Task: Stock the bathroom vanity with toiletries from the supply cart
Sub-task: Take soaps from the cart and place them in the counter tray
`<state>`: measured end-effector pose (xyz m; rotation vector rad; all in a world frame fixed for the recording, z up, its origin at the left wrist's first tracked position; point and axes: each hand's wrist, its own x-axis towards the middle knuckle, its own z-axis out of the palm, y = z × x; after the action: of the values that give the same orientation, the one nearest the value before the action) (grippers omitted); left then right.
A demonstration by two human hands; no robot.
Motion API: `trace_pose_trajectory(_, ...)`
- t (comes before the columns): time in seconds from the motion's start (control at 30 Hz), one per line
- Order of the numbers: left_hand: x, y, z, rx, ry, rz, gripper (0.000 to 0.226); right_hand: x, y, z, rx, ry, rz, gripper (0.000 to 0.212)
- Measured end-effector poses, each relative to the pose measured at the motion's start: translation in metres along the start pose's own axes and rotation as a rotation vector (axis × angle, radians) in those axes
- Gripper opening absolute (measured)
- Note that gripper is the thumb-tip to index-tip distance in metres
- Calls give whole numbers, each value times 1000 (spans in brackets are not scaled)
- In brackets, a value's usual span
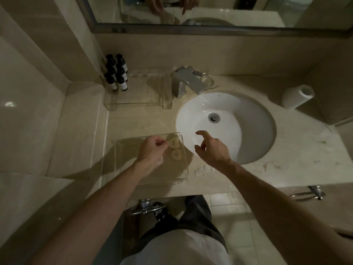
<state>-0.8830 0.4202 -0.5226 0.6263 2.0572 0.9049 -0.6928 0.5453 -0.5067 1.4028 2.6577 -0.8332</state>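
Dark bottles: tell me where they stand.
In the head view, the dark bottles stand at the back left corner of the counter, left of the faucet.

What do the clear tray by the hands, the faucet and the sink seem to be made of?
Tray: probably clear acrylic or similar plastic; the counter shows through it. Faucet: polished metal, likely chrome-plated, with mirror-like reflections. Sink: glossy white ceramic, judging by its smooth shine.

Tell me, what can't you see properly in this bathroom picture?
All in the head view:
Labels on the dark bottles: too small to read.
Whether the left hand has the upper tan disc in its grip: its curled fingers hide that.
Reflection in the mirror: cut off by the top edge.
The supply cart: outside the frame.
The pale scrap near the sink: too blurred to name.
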Motion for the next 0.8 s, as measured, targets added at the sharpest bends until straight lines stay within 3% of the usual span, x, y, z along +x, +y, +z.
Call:
trace_pose_trajectory(0.2,-1,42,-7,65,33,111,8,-27,13,-20,91,91,89,49)
trace_pose_trajectory(0.43,-15,113,16,454,-144,407,33,-64,45,-64,203,261,154,53)
trace_pose_trajectory(0.8,-131,222,143,743,-232,830,51,-241,157,-139,277,578,379,61)
